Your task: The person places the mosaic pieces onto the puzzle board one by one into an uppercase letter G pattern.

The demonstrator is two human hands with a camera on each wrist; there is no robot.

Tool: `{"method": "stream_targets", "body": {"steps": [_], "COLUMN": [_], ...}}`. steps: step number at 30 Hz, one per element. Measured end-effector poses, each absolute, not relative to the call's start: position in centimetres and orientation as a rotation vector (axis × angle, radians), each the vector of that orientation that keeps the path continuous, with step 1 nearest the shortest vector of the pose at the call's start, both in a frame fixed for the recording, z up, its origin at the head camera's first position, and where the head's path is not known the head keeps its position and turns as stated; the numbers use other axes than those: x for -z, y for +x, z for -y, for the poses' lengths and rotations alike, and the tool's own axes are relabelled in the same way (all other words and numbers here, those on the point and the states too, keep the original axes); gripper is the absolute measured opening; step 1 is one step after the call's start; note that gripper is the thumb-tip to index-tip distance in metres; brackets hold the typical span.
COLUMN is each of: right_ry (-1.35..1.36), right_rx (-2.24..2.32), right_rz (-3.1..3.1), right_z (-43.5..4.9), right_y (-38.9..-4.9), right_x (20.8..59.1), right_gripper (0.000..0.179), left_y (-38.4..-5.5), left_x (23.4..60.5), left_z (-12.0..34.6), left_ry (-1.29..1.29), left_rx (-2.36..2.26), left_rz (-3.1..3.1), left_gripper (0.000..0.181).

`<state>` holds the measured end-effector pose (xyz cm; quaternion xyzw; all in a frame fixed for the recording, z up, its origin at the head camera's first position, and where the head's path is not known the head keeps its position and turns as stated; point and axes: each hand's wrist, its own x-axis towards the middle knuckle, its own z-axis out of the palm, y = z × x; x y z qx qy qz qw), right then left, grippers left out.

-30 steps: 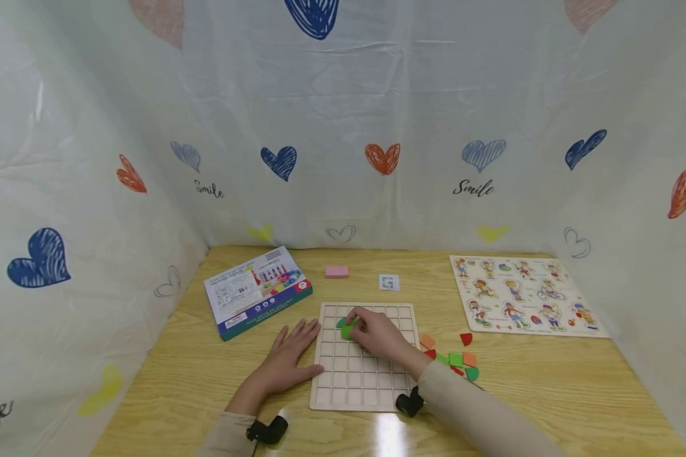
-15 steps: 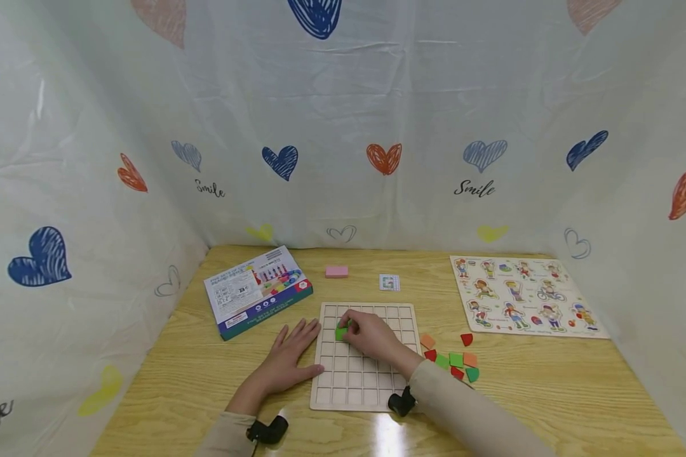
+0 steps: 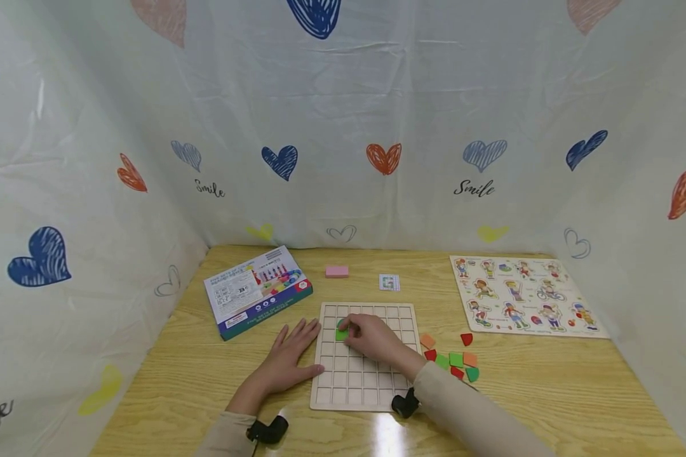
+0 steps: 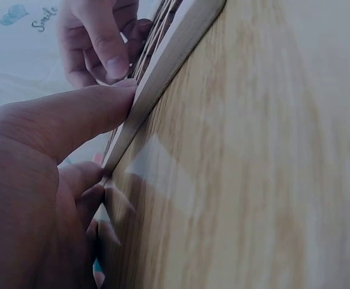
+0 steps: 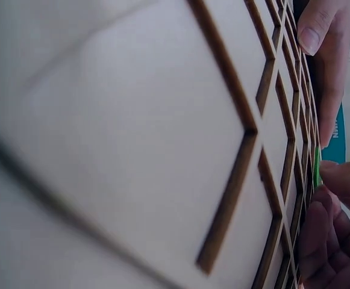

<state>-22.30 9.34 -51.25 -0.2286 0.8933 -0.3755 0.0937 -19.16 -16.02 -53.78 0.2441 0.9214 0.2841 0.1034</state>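
Just below the middle of the head view, my right hand (image 3: 374,336) has its fingers curled at a green tile (image 3: 340,334) on the upper left of the board (image 3: 354,397); whether I pinch it, I cannot tell. My left hand (image 3: 288,362), fingers straight, lies further left, thumb touching the board's edge.

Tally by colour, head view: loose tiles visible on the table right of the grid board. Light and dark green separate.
Red tiles: 3
Orange tiles: 2
Light green tiles: 2
Dark green tile: 1
Total: 8 visible; the right sleeve could hide more.
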Motion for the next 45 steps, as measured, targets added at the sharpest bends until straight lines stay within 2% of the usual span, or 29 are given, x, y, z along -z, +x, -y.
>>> {"method": "stream_targets", "body": {"steps": [13,25,34,45], "right_ry": [-0.692,-0.426,-0.407,-0.413], "right_rx": [1.144,1.146,1.207,1.153], "right_rz": [-2.667,-2.741,-2.779,-2.796], "right_z": [-13.2,-19.5,-23.9,-25.4], "right_y": [-21.6,-20.6,-19.9,-19.6], "right_x": [51.0,50.7,51.4,52.2], "right_gripper": [0.017,0.014,0.016,0.023], "left_y": [-19.2,-19.1,-19.0,-19.0], "left_x": [53.7,53.5,53.4,53.4], "left_z": [15.9,15.9,15.9,15.8], "left_ry": [0.696,0.710,0.702,0.701], "left_rx": [-0.830,-0.836,-0.846,-0.848], "left_rz": [-2.721,-2.714,-2.705,-2.707], "left_gripper": [0.086,0.086,0.086,0.086]}}
